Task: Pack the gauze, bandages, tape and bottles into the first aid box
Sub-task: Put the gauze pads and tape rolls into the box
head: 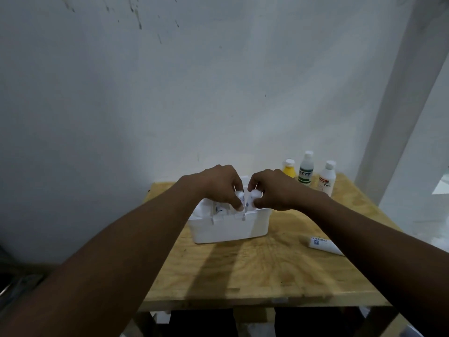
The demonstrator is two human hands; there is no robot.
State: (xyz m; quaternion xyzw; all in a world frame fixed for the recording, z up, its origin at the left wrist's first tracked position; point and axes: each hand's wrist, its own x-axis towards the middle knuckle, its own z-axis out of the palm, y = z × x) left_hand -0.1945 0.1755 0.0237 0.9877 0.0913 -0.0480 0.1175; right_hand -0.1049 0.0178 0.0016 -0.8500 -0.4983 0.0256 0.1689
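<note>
Both hands are over the open white first aid box (230, 227) at the middle of the wooden table (267, 268). The left hand (220, 184) pinches a white gauze roll (240, 194), fingers curled down on it, and the right hand (273, 189) grips a second white roll (254, 195) just beside it; both rolls are upright, their lower ends hidden behind the box wall. What else sits inside is blurred, only white packets with bluish print. Three bottles wait at the far right: yellow bottle (289, 169), green-labelled bottle (305, 170), white bottle (327, 177). A white tube (324, 245) lies near the right forearm, partly covered by it.
</note>
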